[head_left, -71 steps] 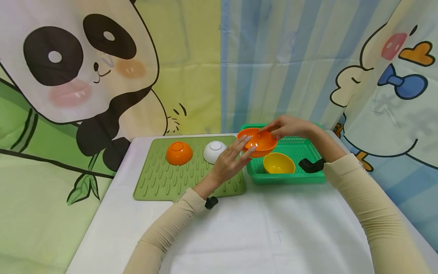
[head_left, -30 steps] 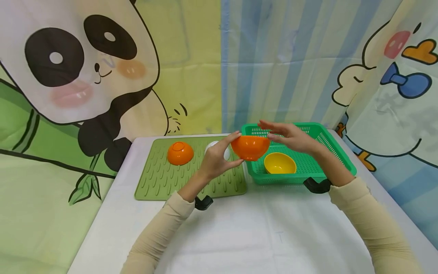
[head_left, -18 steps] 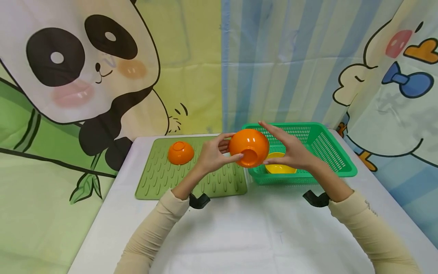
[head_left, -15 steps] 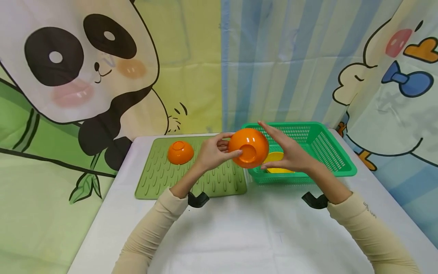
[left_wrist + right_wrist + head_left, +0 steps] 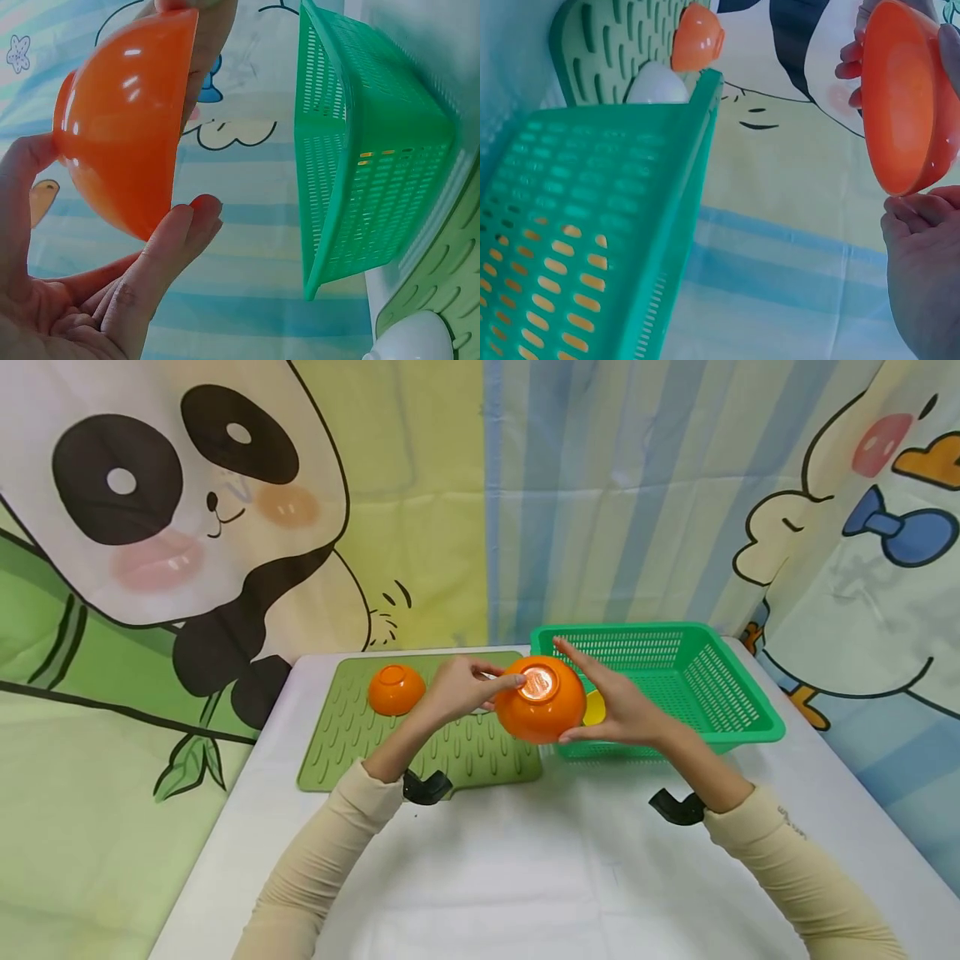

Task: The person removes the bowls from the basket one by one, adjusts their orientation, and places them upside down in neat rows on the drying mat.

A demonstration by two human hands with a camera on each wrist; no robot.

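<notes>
An orange bowl [image 5: 542, 714] is held up in the air between both hands, tilted so its base faces the head camera. My left hand [image 5: 457, 689] pinches it, thumb on the foot ring and fingers at the rim, as the left wrist view shows of the bowl [image 5: 127, 120]. On the opposite side my right hand [image 5: 630, 710] spans the bowl, its thumb low and index finger high against the edge. The hollow inside of the bowl [image 5: 900, 97] shows in the right wrist view. Behind the right hand, a yellow bowl [image 5: 594, 708] is mostly hidden in the green basket [image 5: 738, 689].
Another orange bowl [image 5: 396, 690] lies upside down on a green drying mat [image 5: 337, 752] at the left. A white bowl [image 5: 658, 84] sits beside it, largely covered by my left hand in the head view. A patterned curtain [image 5: 420, 510] hangs behind the white table [image 5: 525, 860].
The bowl went from hollow side up to base toward the head camera, moving slightly left. The left hand shifted its thumb to the base; the right hand left the rim, then came back round the side.
</notes>
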